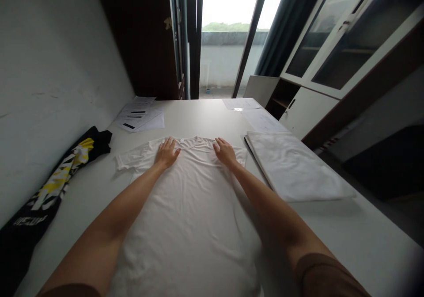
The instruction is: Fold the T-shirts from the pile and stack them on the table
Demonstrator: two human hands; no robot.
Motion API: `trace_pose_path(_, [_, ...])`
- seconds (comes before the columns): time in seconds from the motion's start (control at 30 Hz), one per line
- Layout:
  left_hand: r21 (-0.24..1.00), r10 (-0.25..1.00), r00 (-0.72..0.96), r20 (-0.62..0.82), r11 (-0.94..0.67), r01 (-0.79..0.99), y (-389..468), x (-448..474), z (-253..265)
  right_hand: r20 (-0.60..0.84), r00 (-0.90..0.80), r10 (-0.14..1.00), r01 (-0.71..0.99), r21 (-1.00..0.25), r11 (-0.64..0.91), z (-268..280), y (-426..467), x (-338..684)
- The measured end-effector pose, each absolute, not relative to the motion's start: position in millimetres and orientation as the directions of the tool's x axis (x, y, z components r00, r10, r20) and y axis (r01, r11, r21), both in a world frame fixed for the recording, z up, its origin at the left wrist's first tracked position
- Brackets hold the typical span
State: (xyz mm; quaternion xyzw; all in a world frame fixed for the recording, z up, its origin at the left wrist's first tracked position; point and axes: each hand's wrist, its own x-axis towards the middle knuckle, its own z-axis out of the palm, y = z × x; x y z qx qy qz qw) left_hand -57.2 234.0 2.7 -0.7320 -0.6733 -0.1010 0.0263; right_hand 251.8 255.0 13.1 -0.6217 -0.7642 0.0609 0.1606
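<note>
one white shirt [195, 204] | left hand [167, 153] flat atop, unclenched | right hand [225, 151] likewise

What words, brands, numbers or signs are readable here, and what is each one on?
No text reads with certainty.
Black garment at left: pale lettering, too blurred to read.
Papers at far left: print too small to read.
Papers at far right: faint print, too small to read.
White shirt: tiny mark at the neck, too small to make out.
</note>
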Motion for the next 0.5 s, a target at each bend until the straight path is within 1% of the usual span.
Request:
trace_pose_path(0.1, [0.082,0.970,0.146,0.195,-0.164,0.983,211.9,-45.3,4.0,0.118,-0.181,0.976,0.959,-0.199,0.202,0.5,231.6,288.2])
trace_pose_path(0.17, [0.066,0.964,0.229,0.139,-0.239,0.969,195.1,-39.3,0.5,0.056,-0.197,0.979,0.968,-0.147,0.203,-5.6,225.3,301.0])
trace_pose_path(0.23, [0.059,0.956,0.285,0.071,-0.289,0.956,181.7,-38.7,-5.1,0.001,-0.199,0.980,0.972,-0.127,0.198,-7.8,228.8,304.6])
trace_pose_path(0.33, [0.063,0.967,0.254,0.021,-0.255,0.965,174.9,-48.3,-12.5,-0.033,-0.193,0.981,0.974,-0.130,0.187,-6.7,245.4,301.1])
trace_pose_path(0.5, [0.065,0.984,0.177,0.019,-0.177,0.982,187.0,-62.1,-14.3,-0.031,-0.200,0.979,0.972,-0.135,0.195,-5.1,269.9,295.5])
